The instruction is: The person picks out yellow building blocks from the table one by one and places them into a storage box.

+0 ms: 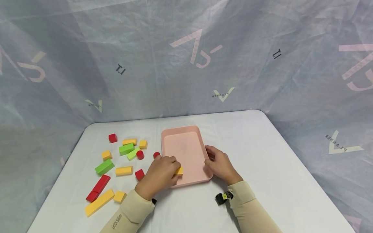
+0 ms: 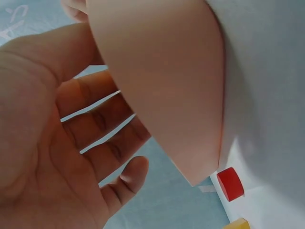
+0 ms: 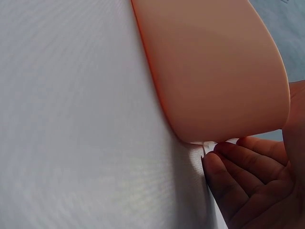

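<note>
A shallow pink tray [image 1: 184, 144] lies at the middle of the white table. My left hand [image 1: 163, 171] reaches over its near left edge and holds a yellow block [image 1: 179, 171] low inside the tray. In the left wrist view the fingertips of that hand [image 2: 81, 109] are hidden behind the tray's wall [image 2: 167, 86]. At the tray's right side, my right hand [image 1: 220, 162] grips the rim, thumb at the edge. The right wrist view has its curled fingers [image 3: 250, 164] close against the outer wall [image 3: 224, 76].
Left of the tray are scattered wooden blocks: a red cylinder [image 1: 140, 155], a red cube [image 1: 140, 174], a green block [image 1: 105, 167], a long yellow bar [image 1: 99, 203] and several more. Another red cylinder [image 1: 156, 155] stands beside the tray's left wall. A patterned cloth [image 1: 145, 81] hangs behind the table.
</note>
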A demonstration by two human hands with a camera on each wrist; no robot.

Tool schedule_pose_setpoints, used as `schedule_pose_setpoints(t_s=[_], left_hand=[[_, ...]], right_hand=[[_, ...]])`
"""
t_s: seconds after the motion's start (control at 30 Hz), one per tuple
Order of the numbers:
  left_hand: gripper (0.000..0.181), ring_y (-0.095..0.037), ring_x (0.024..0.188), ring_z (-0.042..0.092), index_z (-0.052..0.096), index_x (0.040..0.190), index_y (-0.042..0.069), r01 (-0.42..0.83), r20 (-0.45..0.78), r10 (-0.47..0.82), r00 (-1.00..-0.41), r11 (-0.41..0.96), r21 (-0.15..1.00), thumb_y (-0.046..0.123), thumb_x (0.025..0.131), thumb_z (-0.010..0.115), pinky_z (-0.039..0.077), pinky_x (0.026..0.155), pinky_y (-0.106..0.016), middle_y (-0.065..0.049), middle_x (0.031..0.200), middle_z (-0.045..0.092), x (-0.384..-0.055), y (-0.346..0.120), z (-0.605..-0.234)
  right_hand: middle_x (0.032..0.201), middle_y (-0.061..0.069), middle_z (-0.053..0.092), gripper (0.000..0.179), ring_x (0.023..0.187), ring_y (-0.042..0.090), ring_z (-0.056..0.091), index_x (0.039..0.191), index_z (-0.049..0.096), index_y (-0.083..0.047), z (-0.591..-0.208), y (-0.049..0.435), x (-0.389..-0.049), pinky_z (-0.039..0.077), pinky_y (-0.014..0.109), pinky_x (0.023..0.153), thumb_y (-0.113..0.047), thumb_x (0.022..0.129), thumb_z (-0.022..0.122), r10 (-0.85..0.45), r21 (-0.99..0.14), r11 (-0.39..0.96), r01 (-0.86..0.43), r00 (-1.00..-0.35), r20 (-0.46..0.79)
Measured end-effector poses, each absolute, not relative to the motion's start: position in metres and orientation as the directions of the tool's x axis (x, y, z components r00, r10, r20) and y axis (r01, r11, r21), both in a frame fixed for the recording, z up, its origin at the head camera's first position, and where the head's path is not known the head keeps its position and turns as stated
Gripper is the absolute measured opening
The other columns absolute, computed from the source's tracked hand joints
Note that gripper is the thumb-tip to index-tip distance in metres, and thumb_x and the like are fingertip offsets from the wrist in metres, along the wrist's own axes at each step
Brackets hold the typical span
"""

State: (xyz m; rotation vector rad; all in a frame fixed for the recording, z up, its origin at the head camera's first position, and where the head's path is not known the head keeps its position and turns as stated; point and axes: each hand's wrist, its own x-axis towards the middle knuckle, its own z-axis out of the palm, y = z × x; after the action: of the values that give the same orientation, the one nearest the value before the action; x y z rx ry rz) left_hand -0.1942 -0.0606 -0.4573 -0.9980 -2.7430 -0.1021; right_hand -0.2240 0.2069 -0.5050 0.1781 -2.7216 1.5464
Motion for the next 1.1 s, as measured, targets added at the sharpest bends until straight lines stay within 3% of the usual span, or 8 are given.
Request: schedule_pose_setpoints(t_s=[0.5, 0.73, 1.1], left_hand=[[0.015, -0.009, 0.064, 0.049, 0.070, 0.081, 0.020, 0.635, 0.185, 0.620, -0.763, 0.772, 0.034, 0.026, 0.080, 0.084, 0.033, 0.064, -0.031, 0.010, 0.073, 0.054, -0.1943, -0.0617, -0.4614], [0.014, -0.009, 0.066, 0.052, 0.072, 0.083, 0.020, 0.621, 0.179, 0.606, -0.776, 0.783, 0.041, 0.024, 0.078, 0.084, 0.034, 0.073, -0.036, 0.010, 0.074, 0.055, -0.1946, -0.0618, -0.4651], [0.016, -0.009, 0.070, 0.054, 0.073, 0.085, 0.019, 0.576, 0.098, 0.568, -0.817, 0.811, 0.099, 0.027, 0.080, 0.086, 0.047, 0.091, -0.051, 0.010, 0.075, 0.056, -0.1949, -0.0603, -0.4659]], right_hand=[[0.138, 0.006, 0.067, 0.057, 0.125, 0.023, 0.067, 0.148, 0.055, -0.011, -0.5056, 0.2064, -0.2243, 0.053, 0.042, 0.105, -0.008, 0.091, 0.063, -0.101, -0.857, 0.505, -0.100, -0.993, 0.057], [0.137, 0.005, 0.067, 0.058, 0.125, 0.022, 0.067, 0.148, 0.055, -0.011, -0.5072, 0.2067, -0.2247, 0.053, 0.042, 0.105, -0.007, 0.091, 0.062, -0.104, -0.862, 0.496, -0.104, -0.993, 0.061], [0.138, 0.005, 0.067, 0.059, 0.126, 0.023, 0.067, 0.148, 0.055, -0.012, -0.5078, 0.2074, -0.2258, 0.053, 0.041, 0.105, -0.009, 0.090, 0.062, -0.094, -0.853, 0.513, -0.095, -0.994, 0.054]])
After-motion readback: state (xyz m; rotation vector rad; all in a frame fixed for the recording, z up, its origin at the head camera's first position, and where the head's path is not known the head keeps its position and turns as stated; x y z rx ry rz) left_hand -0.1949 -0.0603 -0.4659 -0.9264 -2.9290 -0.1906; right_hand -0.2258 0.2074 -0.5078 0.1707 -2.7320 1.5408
